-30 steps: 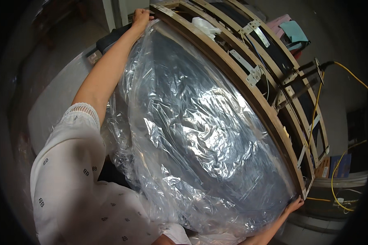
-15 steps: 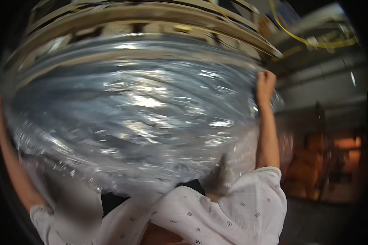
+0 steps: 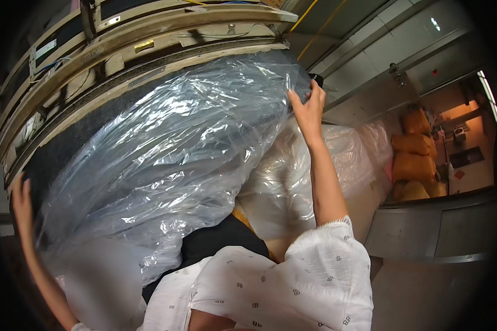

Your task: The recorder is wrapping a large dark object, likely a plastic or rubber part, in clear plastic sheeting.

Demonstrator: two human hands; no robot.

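A large, shiny clear plastic sheet [image 3: 171, 149] lies in wrinkles over a dark surface [image 3: 72, 149] and hangs down toward my body. At its far right corner is my right hand [image 3: 309, 107], thumb and fingers apart, touching the sheet's edge; the fingertips are partly hidden. My left hand [image 3: 22, 201] is out at the far left, fingers stretched, beside the end of the dark surface. No object shows in it.
A long machine frame with beige rails [image 3: 143, 49] runs across the back. More clear plastic [image 3: 337, 160] lies to the right of the sheet. Yellow cables [image 3: 303, 19] hang at the upper right. Orange-brown bundles [image 3: 414, 154] are stacked farther right, beyond an opening.
The view has swung, and the blur has cleared. The sheet's left side has drawn away from the rail, uncovering the dark surface. My right hand's thumb has come apart from its fingers.
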